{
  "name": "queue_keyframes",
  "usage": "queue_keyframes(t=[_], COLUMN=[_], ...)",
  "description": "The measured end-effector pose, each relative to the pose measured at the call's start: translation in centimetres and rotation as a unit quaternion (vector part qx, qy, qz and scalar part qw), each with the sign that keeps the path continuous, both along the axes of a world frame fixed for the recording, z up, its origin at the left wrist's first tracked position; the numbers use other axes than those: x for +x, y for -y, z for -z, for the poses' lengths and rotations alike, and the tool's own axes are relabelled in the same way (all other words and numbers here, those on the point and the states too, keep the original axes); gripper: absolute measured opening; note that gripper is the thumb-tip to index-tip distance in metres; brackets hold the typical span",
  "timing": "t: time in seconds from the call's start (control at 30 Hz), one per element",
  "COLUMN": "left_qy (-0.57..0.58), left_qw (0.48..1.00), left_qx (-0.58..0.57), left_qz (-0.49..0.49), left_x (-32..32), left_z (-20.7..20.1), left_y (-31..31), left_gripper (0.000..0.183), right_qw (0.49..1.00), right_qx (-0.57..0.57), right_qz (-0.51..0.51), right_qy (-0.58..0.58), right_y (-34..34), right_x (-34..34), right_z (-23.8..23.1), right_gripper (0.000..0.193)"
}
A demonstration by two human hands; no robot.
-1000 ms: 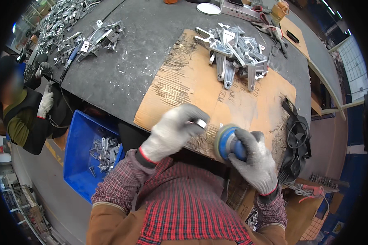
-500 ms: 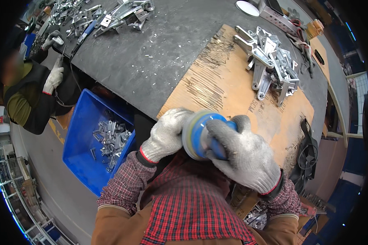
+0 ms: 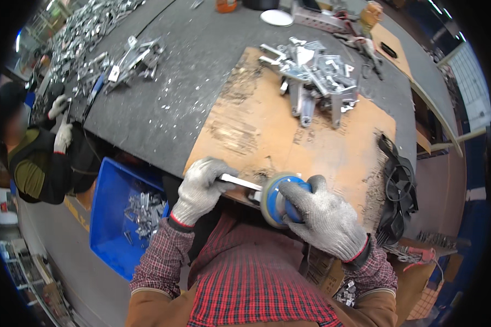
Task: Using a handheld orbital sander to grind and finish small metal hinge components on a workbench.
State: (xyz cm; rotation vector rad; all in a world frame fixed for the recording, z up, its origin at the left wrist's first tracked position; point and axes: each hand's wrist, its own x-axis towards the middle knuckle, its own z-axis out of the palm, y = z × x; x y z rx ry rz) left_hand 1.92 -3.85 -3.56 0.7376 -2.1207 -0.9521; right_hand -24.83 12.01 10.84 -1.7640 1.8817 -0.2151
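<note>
My left hand, in a grey knit glove, grips one end of a flat shiny metal strip that lies at the near edge of a worn brown board. My right hand, also gloved, is wrapped around a blue round power sander. The sander's disc edge meets the strip's right end. A heap of similar bright metal parts lies at the far end of the board.
A blue bin holding several metal pieces stands on the floor at my left. A co-worker in gloves sits at the left by the grey bench, which carries more metal parts. Black cables hang at the right.
The view has swung, and both hands have settled on the board's near edge. My left hand has spread away from the sander, and the metal strip now shows between them.
</note>
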Motion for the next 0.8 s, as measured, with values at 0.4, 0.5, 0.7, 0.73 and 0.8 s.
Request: queue_keyframes(t=[0.4,0.5,0.7,0.73,0.8], left_qy=[0.026,0.038,-0.096,-0.077,-0.035], left_qw=[0.993,0.98,0.949,0.957,0.97], left_qx=[0.048,0.186,0.295,0.272,0.228], left_qz=[-0.106,-0.064,-0.049,-0.064,-0.077], left_x=[-2.1,-3.9,-5.3,-6.2,-8.0], left_z=[0.0,-3.7,-3.0,-3.6,-5.1], left_y=[-1.3,-1.2,0.2,1.1,2.7], left_gripper=[0.025,0.023,0.024,0.026,0.032], right_qw=[0.966,0.963,0.967,0.97,0.974], right_qx=[-0.169,-0.161,-0.115,-0.132,-0.132], right_qz=[0.193,0.218,0.218,0.197,0.18], right_qy=[0.005,0.012,0.057,0.041,0.019], right_y=[-5.5,-6.1,-4.0,-3.7,-4.0], right_x=[-4.5,-5.0,-3.3,-4.0,-4.9], right_z=[5.4,5.7,3.9,4.7,5.5], right_gripper=[0.078,0.082,0.082,0.084,0.085])
